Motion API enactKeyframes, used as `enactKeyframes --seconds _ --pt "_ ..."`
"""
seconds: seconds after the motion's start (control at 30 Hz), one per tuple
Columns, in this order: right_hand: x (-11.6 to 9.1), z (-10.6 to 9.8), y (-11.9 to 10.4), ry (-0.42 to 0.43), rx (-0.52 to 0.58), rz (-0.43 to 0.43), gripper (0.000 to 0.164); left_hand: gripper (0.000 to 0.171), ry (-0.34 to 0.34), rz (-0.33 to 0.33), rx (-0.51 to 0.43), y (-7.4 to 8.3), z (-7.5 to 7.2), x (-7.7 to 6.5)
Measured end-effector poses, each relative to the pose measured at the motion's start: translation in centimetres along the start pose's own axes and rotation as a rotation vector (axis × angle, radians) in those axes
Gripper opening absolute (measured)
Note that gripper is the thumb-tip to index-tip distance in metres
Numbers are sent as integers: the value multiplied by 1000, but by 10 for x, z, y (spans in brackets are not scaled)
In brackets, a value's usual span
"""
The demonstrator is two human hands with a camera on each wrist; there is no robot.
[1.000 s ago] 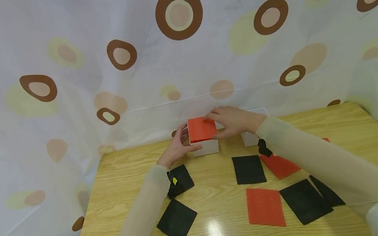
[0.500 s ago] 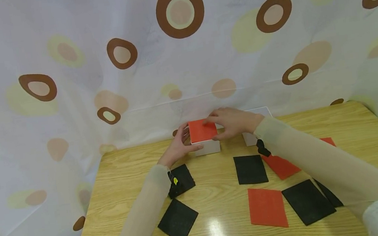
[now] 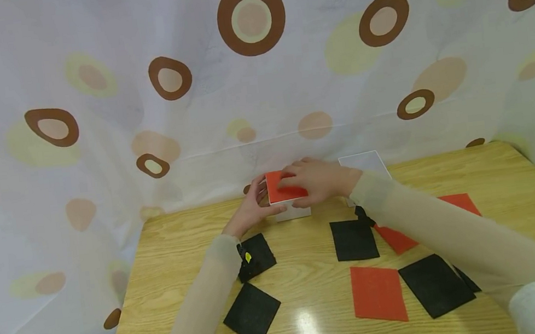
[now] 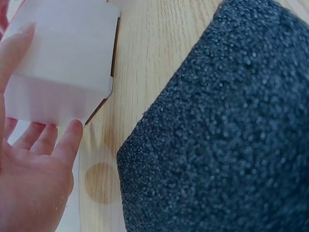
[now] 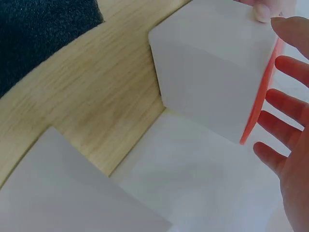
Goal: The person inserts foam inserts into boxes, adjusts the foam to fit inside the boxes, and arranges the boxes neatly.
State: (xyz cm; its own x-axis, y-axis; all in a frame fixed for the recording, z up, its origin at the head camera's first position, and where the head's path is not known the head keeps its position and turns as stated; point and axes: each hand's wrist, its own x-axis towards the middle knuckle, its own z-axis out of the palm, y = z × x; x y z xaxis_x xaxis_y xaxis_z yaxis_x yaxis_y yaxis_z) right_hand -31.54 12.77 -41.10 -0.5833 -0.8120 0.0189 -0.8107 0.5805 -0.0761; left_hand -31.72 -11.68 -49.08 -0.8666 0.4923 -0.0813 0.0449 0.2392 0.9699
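A small white box (image 3: pixel 292 212) stands at the table's far edge, with a red foam square (image 3: pixel 275 179) across its top. My left hand (image 3: pixel 249 211) holds this box at its left side, thumb on the front wall and fingers spread along the side. In the left wrist view, the fingertips touch the box wall (image 4: pixel 63 55). My right hand (image 3: pixel 316 182) rests over the red square from the right, fingers extended. From the right wrist, the square's red edge (image 5: pixel 260 101) shows along the box's rim beside the fingers.
A second white box (image 3: pixel 365 163) stands to the right, partly behind my right forearm. Black foam squares (image 3: pixel 354 240) and red ones (image 3: pixel 377 293) lie scattered over the wooden table (image 3: pixel 309 272). A patterned curtain (image 3: pixel 212 112) hangs right behind the boxes.
My right hand has slid leftward, further over the red square, and uncovers more of the second box. The left hand keeps its place on the near box.
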Motion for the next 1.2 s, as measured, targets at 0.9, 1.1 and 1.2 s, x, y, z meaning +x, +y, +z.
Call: enactKeyframes --seconds 0.9,1.1,1.2 --pt "-1 9 -4 -45 -12 36 53 100 -5 4 -17 3 2 -3" --pt "0 10 -4 -87 -21 37 51 101 1 2 -10 3 2 -3" --pt "0 12 -3 -96 -36 31 50 102 0 0 -7 3 2 -3"
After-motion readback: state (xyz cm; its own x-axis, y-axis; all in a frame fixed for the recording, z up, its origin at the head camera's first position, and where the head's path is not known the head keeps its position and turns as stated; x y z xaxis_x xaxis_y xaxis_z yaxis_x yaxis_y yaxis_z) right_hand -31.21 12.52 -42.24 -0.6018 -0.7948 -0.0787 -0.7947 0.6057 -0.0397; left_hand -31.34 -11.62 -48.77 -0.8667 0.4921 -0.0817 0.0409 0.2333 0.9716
